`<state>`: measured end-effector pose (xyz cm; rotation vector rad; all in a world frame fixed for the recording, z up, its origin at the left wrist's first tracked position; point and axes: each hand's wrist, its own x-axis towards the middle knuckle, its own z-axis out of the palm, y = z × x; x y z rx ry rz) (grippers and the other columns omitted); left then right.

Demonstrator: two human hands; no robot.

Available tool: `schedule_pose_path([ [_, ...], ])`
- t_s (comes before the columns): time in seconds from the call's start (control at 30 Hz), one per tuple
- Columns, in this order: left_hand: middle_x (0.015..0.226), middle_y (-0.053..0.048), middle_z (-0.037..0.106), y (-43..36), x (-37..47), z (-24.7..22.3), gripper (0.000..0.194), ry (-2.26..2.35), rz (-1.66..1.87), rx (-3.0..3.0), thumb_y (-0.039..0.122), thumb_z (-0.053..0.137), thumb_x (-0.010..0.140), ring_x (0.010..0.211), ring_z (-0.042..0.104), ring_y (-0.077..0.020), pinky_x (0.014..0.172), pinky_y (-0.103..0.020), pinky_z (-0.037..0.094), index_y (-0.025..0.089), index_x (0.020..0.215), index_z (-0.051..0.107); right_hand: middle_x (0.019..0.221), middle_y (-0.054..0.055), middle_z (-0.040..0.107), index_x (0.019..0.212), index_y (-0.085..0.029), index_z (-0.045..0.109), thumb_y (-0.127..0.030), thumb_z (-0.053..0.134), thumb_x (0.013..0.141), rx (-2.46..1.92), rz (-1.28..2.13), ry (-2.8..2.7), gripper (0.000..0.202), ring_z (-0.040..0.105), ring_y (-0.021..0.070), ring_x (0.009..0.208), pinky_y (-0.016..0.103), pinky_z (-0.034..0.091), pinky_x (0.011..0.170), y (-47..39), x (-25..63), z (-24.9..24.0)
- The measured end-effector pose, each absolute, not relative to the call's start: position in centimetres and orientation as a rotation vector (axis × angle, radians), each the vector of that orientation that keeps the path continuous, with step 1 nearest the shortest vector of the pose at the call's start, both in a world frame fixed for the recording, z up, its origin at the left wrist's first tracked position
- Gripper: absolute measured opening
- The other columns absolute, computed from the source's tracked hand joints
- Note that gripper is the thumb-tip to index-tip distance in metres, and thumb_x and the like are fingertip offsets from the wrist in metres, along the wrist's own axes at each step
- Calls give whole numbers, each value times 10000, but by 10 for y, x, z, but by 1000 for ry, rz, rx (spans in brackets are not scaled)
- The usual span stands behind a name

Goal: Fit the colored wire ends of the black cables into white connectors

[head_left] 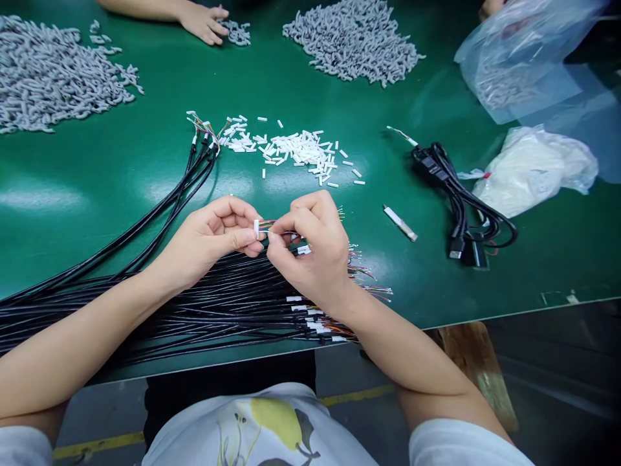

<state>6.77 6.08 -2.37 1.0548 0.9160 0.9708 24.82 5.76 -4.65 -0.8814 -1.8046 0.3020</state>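
Between thumb and fingers, my left hand (213, 236) grips a small white connector housing (257, 228). Thin coloured wires (266, 224) run from the housing toward my right hand (310, 243), which pinches them close to it. Below both hands lies a wide bundle of black cables (218, 304), with white labels and bare coloured wire ends at its right side. Beyond my hands is a scattered heap of white connector housings (303, 149). Left of that heap, several black cables (182, 188) end in coloured wires with white connectors.
Grey parts are heaped at far left (53, 77) and far centre (356, 39). Another person's hand (204, 22) touches a few grey parts. Rightward lie a utility knife (400, 223), a coiled black cable with a USB plug (451, 194), and a white plastic bag (533, 168).
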Motion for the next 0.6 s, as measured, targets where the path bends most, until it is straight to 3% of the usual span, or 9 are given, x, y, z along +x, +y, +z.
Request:
schedule_pose_path([
  [0.6,723,22,715,62,67,-25,309,949,898,977,273,909,701,586,693,-96,568,-187,588,162,857,666,833,-10,489,780,-207,605,-80,599,836,-913,447,-1803,139,499,96,690,234,443,559,53,249,-42],
])
